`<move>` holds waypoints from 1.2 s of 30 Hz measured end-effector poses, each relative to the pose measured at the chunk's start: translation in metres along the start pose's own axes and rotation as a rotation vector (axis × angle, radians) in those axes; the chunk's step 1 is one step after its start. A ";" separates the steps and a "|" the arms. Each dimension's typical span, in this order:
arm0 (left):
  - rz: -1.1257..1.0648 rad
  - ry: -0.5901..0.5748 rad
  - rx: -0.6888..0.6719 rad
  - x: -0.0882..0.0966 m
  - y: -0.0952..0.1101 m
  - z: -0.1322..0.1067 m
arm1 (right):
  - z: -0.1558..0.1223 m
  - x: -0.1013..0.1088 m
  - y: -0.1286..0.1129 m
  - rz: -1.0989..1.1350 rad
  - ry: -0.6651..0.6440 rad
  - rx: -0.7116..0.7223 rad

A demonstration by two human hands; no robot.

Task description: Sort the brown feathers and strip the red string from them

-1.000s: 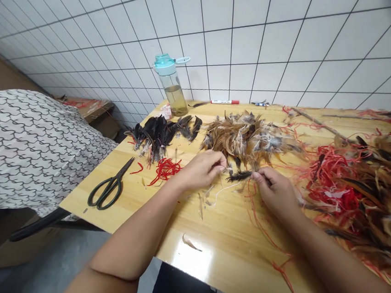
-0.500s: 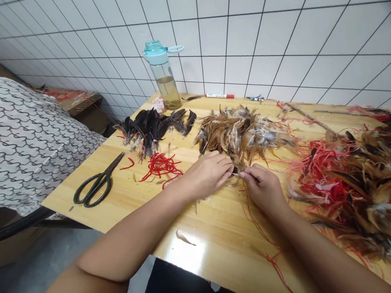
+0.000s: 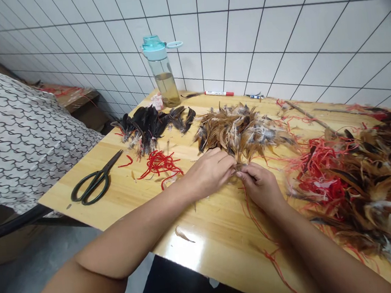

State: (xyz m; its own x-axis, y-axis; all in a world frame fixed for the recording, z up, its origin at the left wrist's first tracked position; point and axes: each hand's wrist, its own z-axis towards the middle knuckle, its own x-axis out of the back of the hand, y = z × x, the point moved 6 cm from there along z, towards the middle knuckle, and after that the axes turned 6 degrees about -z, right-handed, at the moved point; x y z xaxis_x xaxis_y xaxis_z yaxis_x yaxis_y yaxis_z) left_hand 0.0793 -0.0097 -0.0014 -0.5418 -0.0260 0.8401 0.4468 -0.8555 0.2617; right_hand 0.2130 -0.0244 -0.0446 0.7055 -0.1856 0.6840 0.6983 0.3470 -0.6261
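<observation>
My left hand (image 3: pixel 213 171) is closed over the table, with its fingertips bent down and partly hidden from me. My right hand (image 3: pixel 262 184) pinches thumb against forefinger right beside it, the fingertips of both almost touching. Between them shows the tip of a small brownish feather (image 3: pixel 240 165); whether it is one or several I cannot tell. Just beyond my fingers lies a heap of brown and grey feathers (image 3: pixel 230 127). Below my right hand a thin red string (image 3: pixel 252 212) trails toward the table's front edge.
Black scissors (image 3: pixel 96 179) and cut red strings (image 3: pixel 159 163) lie left, near black feathers (image 3: pixel 148 123). A water bottle (image 3: pixel 164 76) and a red-capped marker (image 3: pixel 218 93) are by the tiled wall. A big feather pile (image 3: pixel 378 179) covers the right. A person's patterned garment (image 3: pixel 25 140) is at left.
My right hand has shifted slightly left, bringing the fingertips of both hands closer together. The view has tilted a little; the other things lie as before.
</observation>
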 end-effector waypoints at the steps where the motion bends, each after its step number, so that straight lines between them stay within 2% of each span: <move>1: -0.028 0.031 0.017 0.002 -0.004 0.000 | 0.001 0.001 0.001 0.020 0.001 -0.021; 6: -0.062 0.161 0.149 0.024 -0.036 -0.003 | 0.002 0.008 0.012 0.150 0.018 -0.233; 9: -0.168 0.135 0.256 0.034 -0.050 -0.003 | 0.001 0.010 0.017 0.228 0.035 -0.321; 12: -0.309 -0.030 0.308 0.028 -0.055 -0.004 | 0.001 0.011 0.017 0.249 0.049 -0.340; 14: -0.297 -0.091 0.286 0.023 -0.056 -0.006 | 0.001 0.011 0.015 0.240 0.048 -0.339; 19: -0.070 -0.076 0.280 0.009 -0.068 -0.011 | 0.000 0.013 0.013 0.225 0.062 -0.343; 24: -0.017 -0.116 0.348 -0.004 -0.072 -0.012 | 0.000 0.012 0.013 0.247 0.068 -0.330; 28: -0.178 0.002 0.400 0.006 -0.072 -0.009 | 0.000 0.012 0.012 0.249 0.063 -0.334; 31: -0.389 0.105 0.509 0.017 -0.075 -0.009 | 0.000 0.012 0.012 0.249 0.057 -0.334; 36: -0.704 0.164 0.663 0.021 -0.077 -0.012 | 0.001 0.010 0.011 0.256 0.054 -0.308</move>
State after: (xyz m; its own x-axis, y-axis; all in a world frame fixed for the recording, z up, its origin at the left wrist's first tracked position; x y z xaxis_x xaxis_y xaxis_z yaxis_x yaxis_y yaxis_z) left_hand 0.0246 0.0496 -0.0097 -0.9074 0.2648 0.3263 0.2655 -0.2406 0.9336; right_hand 0.2283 -0.0219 -0.0444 0.8607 -0.1803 0.4761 0.4974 0.0982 -0.8620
